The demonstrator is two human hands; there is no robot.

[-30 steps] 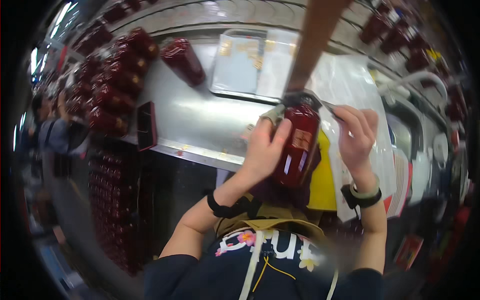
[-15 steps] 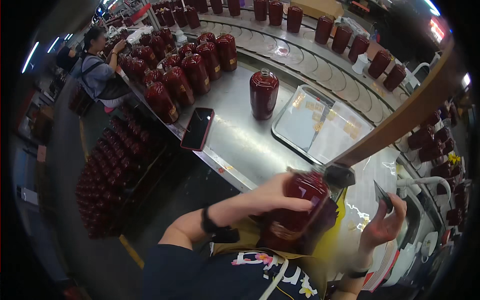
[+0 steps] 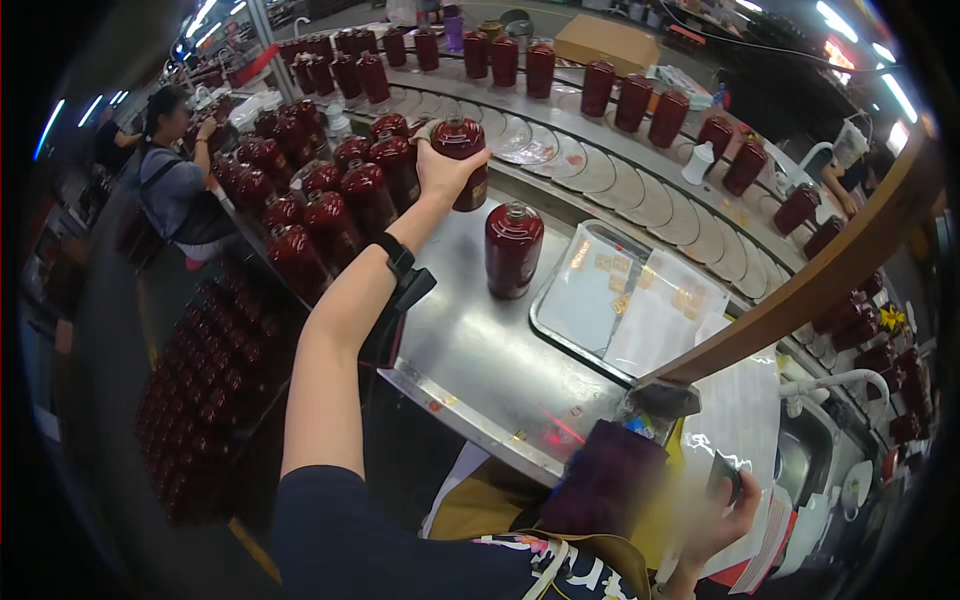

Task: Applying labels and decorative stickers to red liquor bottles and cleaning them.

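Note:
My left hand [image 3: 440, 172], arm stretched far out, is closed round the upper part of a dark red glossy bottle [image 3: 462, 140]. That bottle is upright at the right end of a cluster of similar bottles [image 3: 365, 195]. Apart from them, one more red bottle [image 3: 514, 250] stands on the metal table [image 3: 450, 350]. Low on the right, my right hand [image 3: 735, 515] grips a small dark pointed tool [image 3: 724, 478]; its exact kind is unclear. Beside that hand lies a dark purple cloth [image 3: 608, 470] at the table edge.
A metal tray [image 3: 560, 338] holds sheets with gold stickers [image 3: 618, 280]. A wooden bar [image 3: 800, 285] slants across the right side. Behind runs a plate conveyor [image 3: 610, 185] with bottles beyond it. A sink [image 3: 805, 445] is at right, a co-worker [image 3: 180, 185] at left.
My left hand has carried the bottle from close to my body out to the cluster, and the bottle is now upright. The purple cloth has come into clear sight; my arm now covers most of the phone.

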